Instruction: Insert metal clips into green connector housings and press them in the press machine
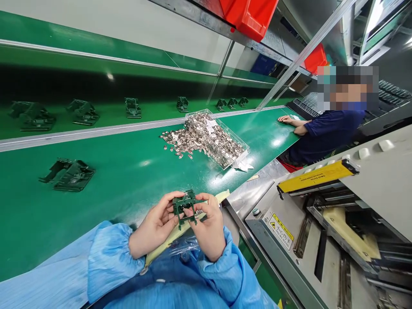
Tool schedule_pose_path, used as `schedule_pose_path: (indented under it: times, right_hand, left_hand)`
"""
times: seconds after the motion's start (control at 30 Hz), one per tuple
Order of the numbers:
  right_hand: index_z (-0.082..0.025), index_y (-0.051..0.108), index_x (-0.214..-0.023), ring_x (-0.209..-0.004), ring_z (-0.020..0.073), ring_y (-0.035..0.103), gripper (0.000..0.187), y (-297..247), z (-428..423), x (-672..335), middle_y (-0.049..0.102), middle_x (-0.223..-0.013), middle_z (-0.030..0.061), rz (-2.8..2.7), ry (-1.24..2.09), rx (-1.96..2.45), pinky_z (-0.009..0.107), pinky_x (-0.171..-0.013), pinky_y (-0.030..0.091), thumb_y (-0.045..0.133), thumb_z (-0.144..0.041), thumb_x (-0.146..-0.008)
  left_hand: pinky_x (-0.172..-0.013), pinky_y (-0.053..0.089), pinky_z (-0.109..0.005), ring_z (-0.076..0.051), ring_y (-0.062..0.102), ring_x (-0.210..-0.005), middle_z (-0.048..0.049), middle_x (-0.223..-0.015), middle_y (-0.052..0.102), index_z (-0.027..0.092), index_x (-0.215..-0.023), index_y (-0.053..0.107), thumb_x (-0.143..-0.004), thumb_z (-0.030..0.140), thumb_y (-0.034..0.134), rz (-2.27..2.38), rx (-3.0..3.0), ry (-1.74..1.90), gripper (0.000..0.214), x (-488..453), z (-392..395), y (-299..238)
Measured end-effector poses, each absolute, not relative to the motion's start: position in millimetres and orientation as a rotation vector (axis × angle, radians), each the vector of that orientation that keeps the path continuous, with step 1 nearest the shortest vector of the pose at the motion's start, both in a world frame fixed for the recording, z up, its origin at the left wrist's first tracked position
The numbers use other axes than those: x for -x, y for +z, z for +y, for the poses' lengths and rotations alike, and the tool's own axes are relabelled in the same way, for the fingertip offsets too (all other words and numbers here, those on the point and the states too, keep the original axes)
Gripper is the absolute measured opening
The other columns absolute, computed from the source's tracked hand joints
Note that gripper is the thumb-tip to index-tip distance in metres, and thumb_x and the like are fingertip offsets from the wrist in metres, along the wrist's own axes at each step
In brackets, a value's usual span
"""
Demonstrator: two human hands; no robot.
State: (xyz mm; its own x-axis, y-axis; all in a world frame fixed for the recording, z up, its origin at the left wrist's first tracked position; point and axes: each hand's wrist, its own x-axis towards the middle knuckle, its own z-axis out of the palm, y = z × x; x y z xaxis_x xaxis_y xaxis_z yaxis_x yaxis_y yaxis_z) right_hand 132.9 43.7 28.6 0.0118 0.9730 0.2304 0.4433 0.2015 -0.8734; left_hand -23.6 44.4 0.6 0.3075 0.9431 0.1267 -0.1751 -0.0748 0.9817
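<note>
Both hands are in front of my chest, around a green circuit board frame (184,199) with open gaps and thin legs. My left hand (156,227) grips its left side between thumb and fingers. On the right side, the fingers of my right hand (210,225) close on the board, the thumb and a fingertip near its middle opening. Whether a small part is pinched there, I cannot make out. A stack of similar green circuit boards (75,176) lies on the green bench (128,171) to the left.
Beyond my hands, a clear tray (236,161) holds small silvery metal parts (209,133), some spilled leftward. Board pieces (132,107) sit along the green strip behind. A machine with a warning label (279,231) stands at right. Further off, a co-worker's hand (285,119) rests on the bench.
</note>
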Motion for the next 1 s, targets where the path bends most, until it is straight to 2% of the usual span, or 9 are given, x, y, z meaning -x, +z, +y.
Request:
schedule_pose_path:
  times: [0.2,0.37,0.63,0.83,1.0]
  right_hand:
    - [-0.019,0.063,-0.066,-0.078,0.0189,0.055,0.012,26.2,41.7,-131.7,0.057,-0.082,0.0044,-1.475,0.892,1.38,0.031,-0.069,0.044,0.064,-0.018,-0.078]
    - [-0.019,0.066,-0.071,-0.079,0.018,0.058,0.005,17.1,40.7,-125.5,0.058,-0.087,0.0052,-1.211,1.086,1.274,0.028,-0.068,0.05,0.064,-0.02,-0.076]
    - [-0.018,0.065,-0.065,-0.077,0.0177,0.059,0.011,8.5,43.1,-113.4,0.059,-0.082,0.0046,-1.01,1.123,1.257,0.028,-0.067,0.051,0.071,-0.025,-0.069]
    - [-0.019,0.056,-0.068,-0.069,0.0171,0.059,0.022,8.8,36.9,-111.5,0.062,-0.072,0.0027,-0.878,1.215,1.253,0.028,-0.064,0.05,0.075,-0.03,-0.066]
    - [-0.02,0.049,-0.069,-0.063,0.0132,0.054,0.03,4.3,18.9,-111.3,0.057,-0.069,-0.0015,-0.761,1.244,1.223,0.024,-0.06,0.047,0.077,-0.03,-0.066]
  left_hand:
    - [-0.074,0.051,-0.018,-0.011,0.063,-0.087,-0.0027,-0.1,0.063,0.024,-0.118,0.046,-0.091,0.018,0.045,0.941,-1.388,1.087,0.028,23.5,42.8,-1.9]
    - [-0.068,0.049,-0.02,-0.015,0.062,-0.089,0.0,-0.081,0.059,0.023,-0.118,0.045,-0.09,0.024,0.05,1.084,-1.342,1.065,0.029,20.9,40.7,-3.4]
    - [-0.063,0.048,-0.021,-0.015,0.062,-0.08,-0.0026,-0.09,0.063,0.021,-0.113,0.048,-0.087,0.026,0.053,1.169,-1.304,1.116,0.027,18.3,40.0,-1.6]
    - [-0.059,0.048,-0.02,-0.012,0.061,-0.068,-0.0002,-0.083,0.062,0.022,-0.109,0.05,-0.086,0.026,0.056,1.168,-1.326,1.138,0.025,17.9,36.3,5.1]
    - [-0.049,0.042,-0.017,-0.011,0.056,-0.057,0.0038,-0.066,0.057,0.023,-0.11,0.051,-0.085,0.024,0.055,1.13,-1.429,1.061,0.025,17.8,24.6,4.4]
